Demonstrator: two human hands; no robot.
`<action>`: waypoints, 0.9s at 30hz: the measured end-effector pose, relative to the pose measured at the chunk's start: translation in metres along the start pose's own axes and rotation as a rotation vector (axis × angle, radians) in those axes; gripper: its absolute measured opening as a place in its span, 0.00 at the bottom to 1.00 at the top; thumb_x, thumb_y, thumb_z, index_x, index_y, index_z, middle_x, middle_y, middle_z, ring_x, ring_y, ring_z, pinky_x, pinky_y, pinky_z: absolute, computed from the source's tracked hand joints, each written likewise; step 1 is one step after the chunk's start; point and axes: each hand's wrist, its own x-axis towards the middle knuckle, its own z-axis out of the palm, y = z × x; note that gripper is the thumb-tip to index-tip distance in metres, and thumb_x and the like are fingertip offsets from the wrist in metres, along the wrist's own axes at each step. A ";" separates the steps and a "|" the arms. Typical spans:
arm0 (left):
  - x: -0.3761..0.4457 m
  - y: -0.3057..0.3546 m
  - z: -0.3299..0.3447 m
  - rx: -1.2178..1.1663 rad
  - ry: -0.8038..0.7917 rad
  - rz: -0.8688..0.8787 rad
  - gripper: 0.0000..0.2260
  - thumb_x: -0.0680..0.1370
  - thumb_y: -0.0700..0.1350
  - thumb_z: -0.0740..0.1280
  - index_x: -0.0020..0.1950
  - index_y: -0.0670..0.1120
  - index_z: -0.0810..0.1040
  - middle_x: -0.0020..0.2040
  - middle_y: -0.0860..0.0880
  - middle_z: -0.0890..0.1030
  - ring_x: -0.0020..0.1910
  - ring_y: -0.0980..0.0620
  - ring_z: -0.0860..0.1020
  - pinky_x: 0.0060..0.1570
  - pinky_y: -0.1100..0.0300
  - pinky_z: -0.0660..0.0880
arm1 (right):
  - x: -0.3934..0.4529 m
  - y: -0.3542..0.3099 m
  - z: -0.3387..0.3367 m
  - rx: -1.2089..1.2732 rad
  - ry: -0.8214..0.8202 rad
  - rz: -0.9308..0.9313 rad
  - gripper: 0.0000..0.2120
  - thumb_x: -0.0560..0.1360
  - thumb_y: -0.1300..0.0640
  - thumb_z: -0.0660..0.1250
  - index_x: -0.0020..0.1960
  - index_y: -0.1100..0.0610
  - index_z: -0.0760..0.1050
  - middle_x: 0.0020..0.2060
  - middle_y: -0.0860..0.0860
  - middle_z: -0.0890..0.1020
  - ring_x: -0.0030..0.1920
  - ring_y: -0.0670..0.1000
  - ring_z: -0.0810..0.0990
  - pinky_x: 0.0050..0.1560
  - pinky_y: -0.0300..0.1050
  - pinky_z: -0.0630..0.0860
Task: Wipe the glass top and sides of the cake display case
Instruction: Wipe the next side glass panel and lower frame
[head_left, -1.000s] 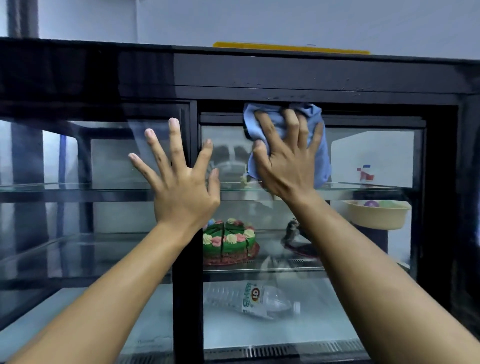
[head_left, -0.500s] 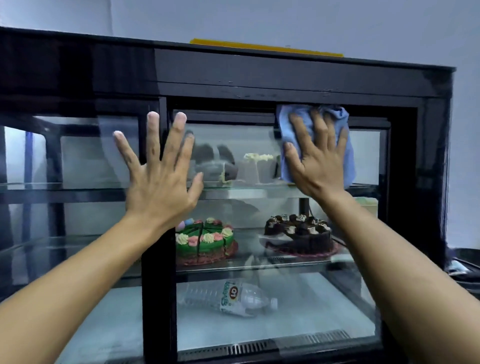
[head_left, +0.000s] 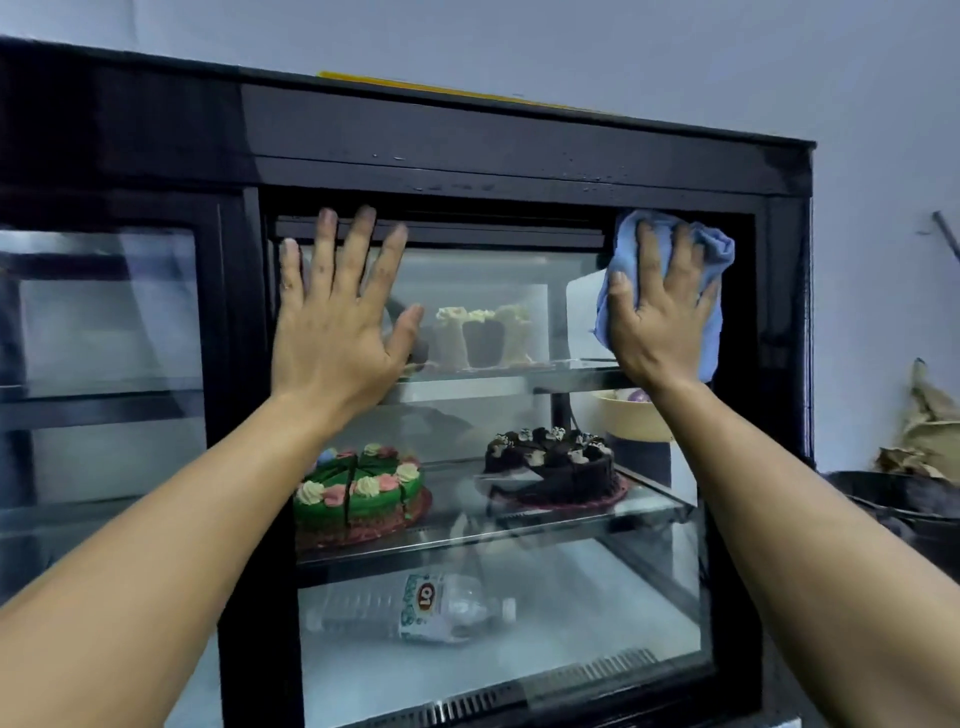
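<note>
The black-framed cake display case (head_left: 493, 156) fills the view, with a sliding glass door (head_left: 545, 587) in front of me. My right hand (head_left: 660, 317) presses a bunched blue cloth (head_left: 716, 249) flat against the upper right corner of that door, fingers spread over it. At the upper left of the same pane, my left hand (head_left: 337, 322) lies flat on the glass with straight, spread fingers and holds nothing. Part of the cloth is hidden under my right palm.
Behind the glass are white cake slices (head_left: 483, 338), a green cake (head_left: 358, 493), a chocolate cake (head_left: 556, 467), a beige bowl (head_left: 623, 415) and a lying water bottle (head_left: 431, 608). A dark bin (head_left: 893, 504) with brown paper (head_left: 930, 431) stands to the right of the case.
My right hand has slid the cloth rightwards along the top of the glass to the right corner. My left hand has shifted right onto the same pane. The view has turned right.
</note>
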 end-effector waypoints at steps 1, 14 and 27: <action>0.001 0.002 0.001 -0.003 0.018 -0.011 0.32 0.85 0.62 0.49 0.86 0.52 0.48 0.86 0.45 0.48 0.85 0.40 0.44 0.80 0.39 0.39 | 0.003 0.001 0.000 -0.004 0.005 0.030 0.30 0.83 0.41 0.49 0.83 0.45 0.52 0.83 0.54 0.49 0.83 0.56 0.44 0.80 0.64 0.41; -0.003 -0.001 0.005 -0.051 0.059 -0.045 0.31 0.84 0.63 0.52 0.86 0.55 0.51 0.86 0.43 0.49 0.83 0.31 0.45 0.80 0.35 0.41 | -0.007 0.037 -0.001 0.053 0.090 0.155 0.32 0.83 0.42 0.47 0.84 0.50 0.48 0.83 0.54 0.53 0.81 0.56 0.56 0.78 0.55 0.54; -0.075 0.043 0.013 -0.041 -0.015 -0.091 0.33 0.84 0.62 0.51 0.86 0.51 0.46 0.86 0.44 0.46 0.84 0.35 0.44 0.79 0.37 0.37 | -0.227 0.123 0.009 0.071 -0.137 0.145 0.30 0.84 0.40 0.44 0.83 0.43 0.40 0.84 0.51 0.46 0.83 0.55 0.48 0.81 0.56 0.51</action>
